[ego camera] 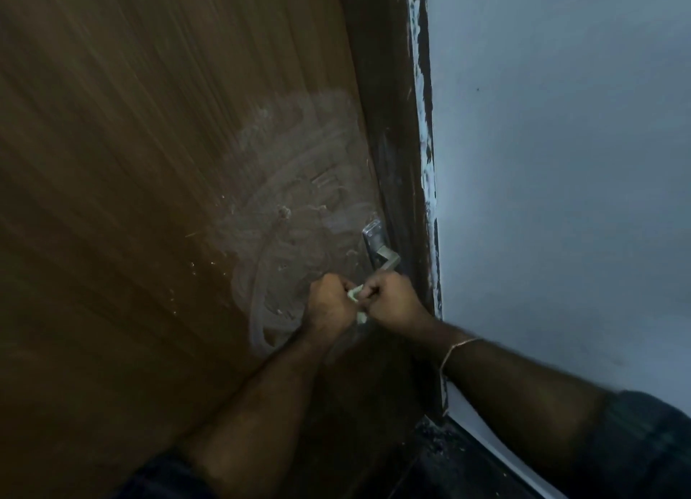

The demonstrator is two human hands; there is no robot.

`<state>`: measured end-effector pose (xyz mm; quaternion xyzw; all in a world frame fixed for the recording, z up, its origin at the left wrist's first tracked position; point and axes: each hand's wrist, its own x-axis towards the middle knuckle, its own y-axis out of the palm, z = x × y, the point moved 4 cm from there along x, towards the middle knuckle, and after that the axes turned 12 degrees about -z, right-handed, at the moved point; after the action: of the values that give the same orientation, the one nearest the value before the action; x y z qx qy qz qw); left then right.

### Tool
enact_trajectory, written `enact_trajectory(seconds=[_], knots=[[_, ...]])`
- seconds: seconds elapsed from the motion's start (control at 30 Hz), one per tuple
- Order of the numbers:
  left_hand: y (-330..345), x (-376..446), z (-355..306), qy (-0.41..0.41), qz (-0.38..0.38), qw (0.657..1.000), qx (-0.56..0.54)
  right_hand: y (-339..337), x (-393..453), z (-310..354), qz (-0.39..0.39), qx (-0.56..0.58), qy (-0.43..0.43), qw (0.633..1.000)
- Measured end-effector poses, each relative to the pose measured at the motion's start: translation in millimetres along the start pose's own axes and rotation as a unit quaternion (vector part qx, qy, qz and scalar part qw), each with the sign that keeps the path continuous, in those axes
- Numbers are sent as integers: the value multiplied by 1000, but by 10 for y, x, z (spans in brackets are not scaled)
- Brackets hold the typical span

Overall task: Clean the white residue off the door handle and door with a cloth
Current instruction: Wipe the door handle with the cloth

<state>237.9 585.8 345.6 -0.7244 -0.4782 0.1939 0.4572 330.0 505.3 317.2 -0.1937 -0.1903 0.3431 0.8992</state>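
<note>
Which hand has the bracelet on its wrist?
The right hand, nearest the wall; a thin bracelet circles its wrist. The left hand's wrist is bare.

Both fists hide most of the cloth [356,299]; the right hand [392,299] covers the door handle's [387,261] near end.

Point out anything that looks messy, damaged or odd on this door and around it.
White residue is smeared in swirls over the brown door, beside the metal door handle. White paint runs ragged over the edge of the dark door frame. Both hands, left hand and right hand, grip a small cloth.
</note>
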Motion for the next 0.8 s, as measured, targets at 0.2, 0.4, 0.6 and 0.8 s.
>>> enact_trajectory(seconds=[0.2, 0.4, 0.6, 0.8], knots=[[51, -27, -276, 68, -31, 997, -12, -437, 150, -163, -145, 180, 129, 964], [167, -46, -483, 129, 13, 991, 46, -516, 385, -1, -123, -170, -182, 961], [238, 32, -497, 140, 38, 986, 79, -367, 349, -162, -35, -279, -220, 934], [236, 96, -433, 122, 37, 988, 87, -266, 397, -46, -15, -271, -193, 943]])
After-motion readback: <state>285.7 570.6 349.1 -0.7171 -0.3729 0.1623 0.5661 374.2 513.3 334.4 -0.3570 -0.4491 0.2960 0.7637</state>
